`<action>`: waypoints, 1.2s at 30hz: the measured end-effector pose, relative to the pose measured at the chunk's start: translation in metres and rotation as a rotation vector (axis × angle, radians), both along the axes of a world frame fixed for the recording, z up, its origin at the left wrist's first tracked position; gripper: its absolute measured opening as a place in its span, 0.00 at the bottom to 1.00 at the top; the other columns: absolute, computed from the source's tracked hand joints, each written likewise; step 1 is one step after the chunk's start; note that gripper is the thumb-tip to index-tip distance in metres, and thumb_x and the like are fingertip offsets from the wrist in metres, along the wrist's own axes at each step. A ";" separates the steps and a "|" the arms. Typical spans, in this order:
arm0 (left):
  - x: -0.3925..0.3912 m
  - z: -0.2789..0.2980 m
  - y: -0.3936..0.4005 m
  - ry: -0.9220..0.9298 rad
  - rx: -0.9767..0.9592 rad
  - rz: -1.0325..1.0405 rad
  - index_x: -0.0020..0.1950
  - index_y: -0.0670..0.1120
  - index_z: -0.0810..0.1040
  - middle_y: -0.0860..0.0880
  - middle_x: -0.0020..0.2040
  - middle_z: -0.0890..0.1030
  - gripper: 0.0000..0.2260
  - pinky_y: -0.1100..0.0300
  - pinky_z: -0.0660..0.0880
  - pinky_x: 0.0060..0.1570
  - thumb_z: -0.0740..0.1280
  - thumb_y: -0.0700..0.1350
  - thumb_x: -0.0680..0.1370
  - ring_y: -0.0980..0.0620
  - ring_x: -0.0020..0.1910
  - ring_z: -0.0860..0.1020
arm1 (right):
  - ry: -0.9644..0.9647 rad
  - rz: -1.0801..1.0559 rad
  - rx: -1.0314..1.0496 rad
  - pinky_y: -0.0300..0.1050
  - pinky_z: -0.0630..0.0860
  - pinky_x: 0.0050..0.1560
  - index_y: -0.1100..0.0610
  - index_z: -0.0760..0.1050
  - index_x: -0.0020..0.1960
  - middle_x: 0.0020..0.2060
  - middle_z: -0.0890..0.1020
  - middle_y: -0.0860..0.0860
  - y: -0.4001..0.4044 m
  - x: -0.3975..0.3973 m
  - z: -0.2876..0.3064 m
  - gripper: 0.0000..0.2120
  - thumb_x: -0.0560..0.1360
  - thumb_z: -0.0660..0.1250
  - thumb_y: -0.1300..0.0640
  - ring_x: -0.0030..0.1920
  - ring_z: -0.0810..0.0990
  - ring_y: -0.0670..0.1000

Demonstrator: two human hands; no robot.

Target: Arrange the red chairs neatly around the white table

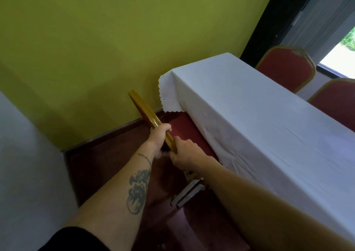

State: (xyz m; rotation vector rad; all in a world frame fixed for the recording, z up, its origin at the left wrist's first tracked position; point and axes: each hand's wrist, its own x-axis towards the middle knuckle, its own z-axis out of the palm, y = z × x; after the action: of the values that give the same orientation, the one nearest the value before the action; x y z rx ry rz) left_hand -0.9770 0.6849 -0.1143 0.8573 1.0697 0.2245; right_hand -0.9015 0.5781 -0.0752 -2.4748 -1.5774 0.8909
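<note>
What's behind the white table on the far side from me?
Behind the white table stand two red chairs with gold frames, only their backs showing; the table hides their seats and legs. Beyond them is a window.

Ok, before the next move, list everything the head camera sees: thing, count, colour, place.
Table: one, covered by a white cloth, right of centre, running toward the far wall.
Chairs across the table: two, red with gold frames, one by the window, one at the right edge.
Held chair: one, gold frame top, red seat tucked against the table's near side.
Wall: one, yellow-green, ahead.
Window: one, bright, top right.
Floor: dark red.
Left hand: closed on the held chair's frame; tattooed forearm.
Right hand: closed on the same frame, nearer the camera.
</note>
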 end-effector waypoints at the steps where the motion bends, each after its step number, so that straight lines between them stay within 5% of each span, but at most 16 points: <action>1: 0.003 -0.006 0.000 -0.009 0.001 0.019 0.57 0.48 0.67 0.43 0.41 0.73 0.24 0.46 0.80 0.32 0.67 0.50 0.64 0.44 0.36 0.77 | 0.018 -0.008 -0.030 0.55 0.81 0.49 0.52 0.67 0.66 0.49 0.79 0.53 -0.006 0.002 -0.001 0.21 0.76 0.66 0.47 0.46 0.81 0.55; 3: 0.007 -0.007 -0.004 -0.030 0.007 0.055 0.54 0.47 0.67 0.43 0.42 0.73 0.20 0.43 0.81 0.34 0.66 0.49 0.64 0.43 0.36 0.77 | 0.024 0.005 -0.146 0.50 0.79 0.46 0.51 0.67 0.66 0.51 0.78 0.53 -0.025 0.010 0.000 0.21 0.76 0.68 0.49 0.47 0.80 0.53; 6: 0.012 -0.005 -0.011 -0.029 0.056 0.153 0.40 0.50 0.65 0.48 0.35 0.70 0.08 0.53 0.72 0.36 0.64 0.48 0.70 0.48 0.35 0.73 | -0.086 0.043 -0.348 0.51 0.75 0.51 0.53 0.69 0.67 0.60 0.77 0.55 -0.063 0.028 -0.007 0.23 0.75 0.69 0.47 0.55 0.78 0.57; 9: 0.020 -0.008 -0.017 -0.033 0.075 0.247 0.38 0.53 0.63 0.50 0.35 0.68 0.08 0.52 0.67 0.39 0.64 0.49 0.69 0.49 0.36 0.71 | -0.161 -0.015 -0.502 0.53 0.76 0.59 0.54 0.73 0.68 0.65 0.77 0.56 -0.087 0.041 -0.015 0.26 0.73 0.66 0.46 0.61 0.78 0.60; 12: 0.027 -0.008 -0.021 -0.050 0.066 0.363 0.38 0.53 0.64 0.51 0.35 0.68 0.08 0.53 0.68 0.36 0.64 0.48 0.68 0.50 0.34 0.70 | -0.170 -0.011 -0.510 0.51 0.78 0.58 0.54 0.78 0.64 0.61 0.80 0.56 -0.088 0.046 -0.018 0.21 0.73 0.64 0.49 0.58 0.80 0.59; 14: 0.031 -0.008 -0.024 -0.055 0.055 0.452 0.41 0.48 0.70 0.50 0.37 0.73 0.07 0.52 0.73 0.37 0.64 0.48 0.66 0.47 0.37 0.74 | -0.211 0.008 -0.447 0.50 0.79 0.53 0.56 0.79 0.59 0.57 0.81 0.55 -0.084 0.049 -0.019 0.17 0.74 0.65 0.49 0.55 0.81 0.57; 17: 0.042 -0.009 -0.030 -0.023 0.056 0.521 0.57 0.41 0.77 0.48 0.42 0.78 0.21 0.43 0.77 0.51 0.64 0.48 0.67 0.44 0.44 0.77 | -0.227 0.014 -0.410 0.48 0.76 0.46 0.57 0.79 0.56 0.54 0.81 0.55 -0.074 0.054 -0.017 0.15 0.74 0.66 0.48 0.51 0.81 0.57; 19: 0.047 -0.005 -0.035 -0.016 0.077 0.558 0.50 0.46 0.74 0.51 0.37 0.72 0.12 0.49 0.73 0.46 0.64 0.48 0.69 0.47 0.40 0.73 | -0.227 0.012 -0.398 0.48 0.75 0.45 0.58 0.80 0.56 0.56 0.81 0.55 -0.069 0.058 -0.016 0.16 0.73 0.66 0.50 0.54 0.81 0.57; 21: 0.049 0.004 -0.037 -0.019 0.082 0.588 0.51 0.46 0.77 0.51 0.39 0.73 0.15 0.47 0.73 0.47 0.65 0.49 0.67 0.45 0.43 0.76 | -0.226 0.022 -0.382 0.47 0.75 0.46 0.57 0.80 0.57 0.57 0.82 0.55 -0.067 0.059 -0.016 0.17 0.73 0.67 0.50 0.55 0.82 0.58; 23: 0.052 0.003 -0.034 0.013 0.098 0.606 0.64 0.44 0.79 0.45 0.47 0.81 0.29 0.42 0.76 0.56 0.66 0.51 0.65 0.38 0.53 0.81 | -0.206 0.036 -0.397 0.47 0.74 0.45 0.57 0.80 0.57 0.56 0.82 0.55 -0.068 0.061 -0.017 0.16 0.74 0.66 0.49 0.55 0.82 0.57; 25: 0.051 0.004 -0.033 0.039 0.108 0.619 0.69 0.44 0.77 0.41 0.58 0.83 0.32 0.39 0.74 0.62 0.66 0.52 0.66 0.38 0.59 0.80 | -0.203 0.040 -0.396 0.46 0.74 0.43 0.57 0.79 0.56 0.52 0.81 0.55 -0.068 0.062 -0.017 0.15 0.74 0.65 0.49 0.51 0.82 0.56; 31: 0.045 0.025 -0.034 0.269 0.331 0.536 0.67 0.40 0.75 0.44 0.55 0.77 0.21 0.50 0.70 0.51 0.65 0.49 0.77 0.45 0.50 0.74 | -0.194 -0.035 -0.271 0.47 0.72 0.41 0.54 0.71 0.48 0.47 0.78 0.52 -0.081 0.063 -0.009 0.14 0.74 0.68 0.44 0.43 0.77 0.53; 34: 0.037 0.033 -0.039 0.442 0.506 0.397 0.67 0.38 0.73 0.41 0.62 0.78 0.22 0.48 0.72 0.50 0.67 0.48 0.77 0.39 0.57 0.79 | -0.123 -0.113 -0.165 0.47 0.74 0.38 0.53 0.72 0.45 0.43 0.78 0.51 -0.094 0.066 -0.005 0.19 0.72 0.68 0.37 0.42 0.79 0.53; 36: 0.032 0.037 -0.045 0.486 0.622 0.362 0.74 0.40 0.67 0.40 0.69 0.74 0.27 0.42 0.73 0.58 0.68 0.47 0.77 0.37 0.64 0.76 | -0.083 -0.145 -0.079 0.47 0.77 0.39 0.55 0.76 0.41 0.40 0.81 0.51 -0.104 0.069 0.005 0.18 0.72 0.67 0.39 0.41 0.82 0.55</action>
State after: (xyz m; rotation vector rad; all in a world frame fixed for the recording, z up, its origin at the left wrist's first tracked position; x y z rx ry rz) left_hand -0.9450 0.6399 -0.0776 1.3085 1.6515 0.7040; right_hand -0.8322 0.4738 -0.0706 -2.6737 -1.3893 0.8556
